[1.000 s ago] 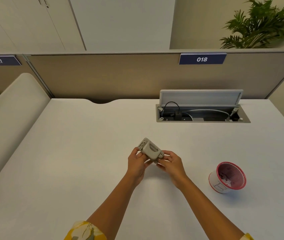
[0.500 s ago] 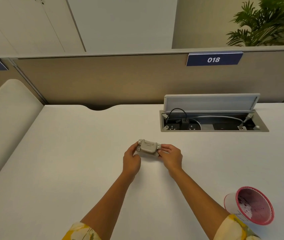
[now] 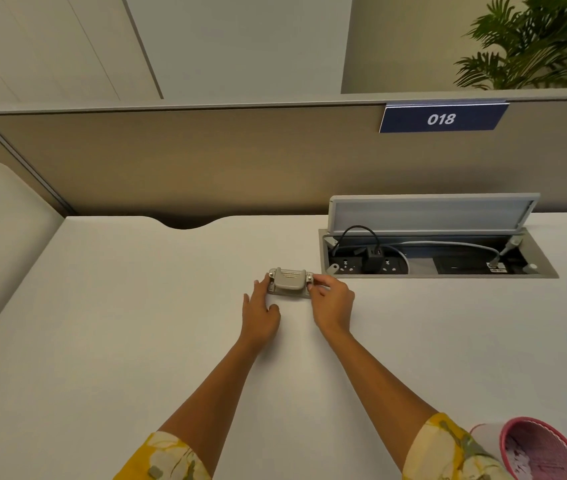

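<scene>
A small grey plastic-and-metal part lies flat on the white desk, just left of the cable box. My left hand rests on the desk with its fingers straight, the fingertips touching the part's left end. My right hand pinches the part's right end between thumb and curled fingers.
An open cable box with sockets, a black plug and grey cables is sunk into the desk at the back right, its lid standing up. A pink-rimmed cup lies at the near right corner. A beige partition walls off the back.
The part has gone from being held tilted above the desk to lying flat on it, farther from me. My left hand has loosened to straight fingers. The view has shifted left and tilted up.
</scene>
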Demonstrator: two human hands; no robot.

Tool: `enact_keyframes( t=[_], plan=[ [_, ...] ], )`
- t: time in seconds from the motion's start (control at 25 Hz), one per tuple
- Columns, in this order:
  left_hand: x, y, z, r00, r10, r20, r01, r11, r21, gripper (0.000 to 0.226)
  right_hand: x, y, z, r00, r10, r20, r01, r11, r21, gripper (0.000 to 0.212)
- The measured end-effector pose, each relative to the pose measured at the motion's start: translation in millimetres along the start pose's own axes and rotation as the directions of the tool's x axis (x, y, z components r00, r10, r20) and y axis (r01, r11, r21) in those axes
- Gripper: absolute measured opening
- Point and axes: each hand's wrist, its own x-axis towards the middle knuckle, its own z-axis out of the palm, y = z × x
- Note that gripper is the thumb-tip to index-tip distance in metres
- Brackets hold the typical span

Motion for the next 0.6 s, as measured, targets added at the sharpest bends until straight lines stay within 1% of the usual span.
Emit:
enact_keyframes(
  t=[0.08, 0.24, 0.36, 0.6],
  plan=[
    [4, 1, 2, 0.999, -0.038, -0.003, 0.038, 0.999, 0.013, 0.063, 2, 1, 3, 1.000, -0.025, 0.005, 0.025, 0.999, -0.029, 0.028],
    [5, -6, 7, 0.999, 0.029, -0.019, -0.028, 0.999, 0.042, 0.064, 3, 7, 8, 0.997, -0.067, 0.027, 0.070, 0.992, -0.106, 0.031],
    [4, -8, 11, 0.998, 0.047, -0.038, -0.044, 0.996, 0.078, 0.063, 3, 10, 10, 0.996, -0.084, 0.041, 0.090, 0.982, -0.169, 0.032],
    [-4, -10, 15, 0.996, 0.062, -0.062, -0.053, 0.989, 0.137, 0.064, 1, 8, 13, 0.996, -0.072, 0.047, 0.080, 0.979, -0.188, 0.035]
  ],
)
